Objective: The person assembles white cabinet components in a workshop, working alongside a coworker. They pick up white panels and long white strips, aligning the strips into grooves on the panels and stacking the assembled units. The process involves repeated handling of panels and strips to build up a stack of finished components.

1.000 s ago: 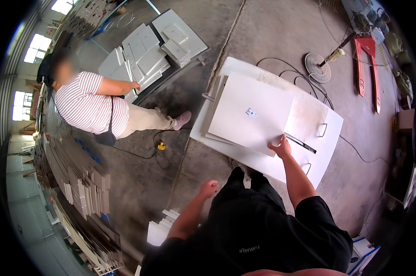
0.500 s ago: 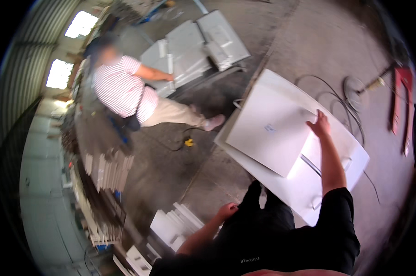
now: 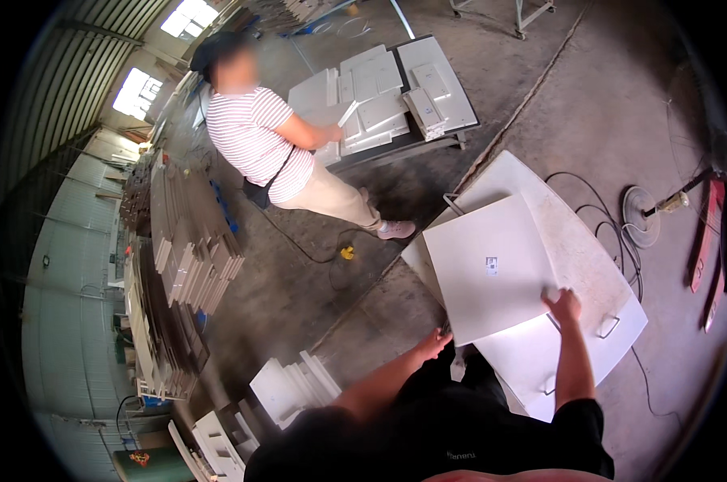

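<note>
A flat white panel (image 3: 492,265) with a small printed label lies on a larger white board (image 3: 592,265) that has metal handles. My right hand (image 3: 564,306) grips the panel's edge at its right near corner, thumb over the top face. Close to the left near corner is my left hand (image 3: 436,345), fingers curled, with a small dark thing (image 3: 446,328) at the fingertips. What that thing is, and whether the hand also touches the panel, I cannot tell.
A person in a striped shirt (image 3: 251,132) holds a narrow white piece by a table (image 3: 460,112) of white panels. Panel stacks (image 3: 190,249) stand left; more white pieces (image 3: 291,390) are near my left arm. A black cable (image 3: 612,233) and round base (image 3: 640,215) lie right.
The panel has turned and come nearer to me. My right hand has moved from its far right corner to its near one; my left hand has come up beside it. The other person raised a piece.
</note>
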The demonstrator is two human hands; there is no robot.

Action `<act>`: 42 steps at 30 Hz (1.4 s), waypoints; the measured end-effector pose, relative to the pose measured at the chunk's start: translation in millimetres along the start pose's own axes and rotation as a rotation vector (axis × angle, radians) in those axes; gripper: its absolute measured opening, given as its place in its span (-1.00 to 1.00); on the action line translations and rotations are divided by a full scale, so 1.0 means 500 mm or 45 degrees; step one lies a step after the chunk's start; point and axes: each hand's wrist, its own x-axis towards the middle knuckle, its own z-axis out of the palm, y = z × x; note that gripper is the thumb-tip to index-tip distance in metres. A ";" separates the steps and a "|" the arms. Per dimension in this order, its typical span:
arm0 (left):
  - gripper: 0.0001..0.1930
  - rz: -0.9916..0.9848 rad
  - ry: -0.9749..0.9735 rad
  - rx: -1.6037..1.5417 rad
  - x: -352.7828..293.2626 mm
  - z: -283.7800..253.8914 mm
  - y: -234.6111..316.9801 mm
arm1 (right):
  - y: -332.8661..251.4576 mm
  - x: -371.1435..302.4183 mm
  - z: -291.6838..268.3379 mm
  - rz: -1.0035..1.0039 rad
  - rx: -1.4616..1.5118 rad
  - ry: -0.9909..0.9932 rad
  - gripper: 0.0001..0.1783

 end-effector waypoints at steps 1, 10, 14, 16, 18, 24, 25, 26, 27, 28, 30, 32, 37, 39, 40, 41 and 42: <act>-0.16 0.015 -0.094 -0.023 0.024 -0.012 -0.013 | 0.003 -0.043 0.041 -0.022 0.090 0.101 -0.22; -0.57 0.166 -0.117 0.417 0.074 -0.216 0.025 | -0.090 -0.401 0.224 0.524 0.564 -0.188 -0.31; -0.57 0.246 -0.277 0.512 0.089 -0.211 0.031 | -0.100 -0.505 0.241 0.763 0.723 -0.132 -0.33; -0.55 0.375 -0.286 0.600 0.082 -0.164 0.047 | -0.076 -0.553 0.258 0.908 0.831 -0.181 -0.34; -0.53 0.563 -0.243 0.779 0.079 -0.137 0.061 | -0.060 -0.594 0.277 1.004 0.887 -0.133 -0.35; -0.46 0.718 -0.151 0.971 0.009 0.000 0.105 | 0.041 -0.655 0.412 1.224 1.153 0.173 -0.41; -0.47 0.692 -0.163 0.965 0.008 0.020 0.102 | 0.062 -0.661 0.436 1.247 1.186 0.261 -0.41; -0.48 0.662 -0.168 0.957 0.016 0.035 0.092 | 0.071 -0.661 0.448 1.263 1.218 0.346 -0.41; -0.48 0.631 -0.172 0.946 0.027 0.048 0.079 | 0.081 -0.659 0.441 1.296 1.228 0.391 -0.44; -0.48 0.599 -0.242 0.858 0.040 0.058 0.068 | 0.088 -0.663 0.434 1.275 1.259 0.413 -0.46; -0.47 0.526 -0.339 0.655 0.067 0.050 0.046 | 0.095 -0.663 0.427 1.188 1.316 0.432 -0.48; -0.48 0.572 -0.385 0.770 0.088 0.030 0.042 | 0.110 -0.662 0.439 1.150 1.198 0.299 -0.49; -0.46 0.978 -0.336 0.797 0.095 -0.024 0.037 | 0.086 -0.680 0.424 1.143 1.082 0.321 -0.45; -0.45 0.668 -0.367 0.403 0.062 -0.047 0.051 | 0.090 -0.687 0.420 1.172 0.996 0.422 -0.44; -0.45 0.516 -0.389 0.212 0.042 -0.063 0.064 | 0.086 -0.693 0.407 1.185 0.971 0.479 -0.43; -0.49 0.315 -0.393 0.037 0.023 -0.088 0.082 | 0.080 -0.703 0.392 1.205 0.943 0.539 -0.42; -0.52 0.258 -0.368 -0.106 0.013 -0.114 0.085 | 0.071 -0.702 0.373 1.166 0.955 0.547 -0.43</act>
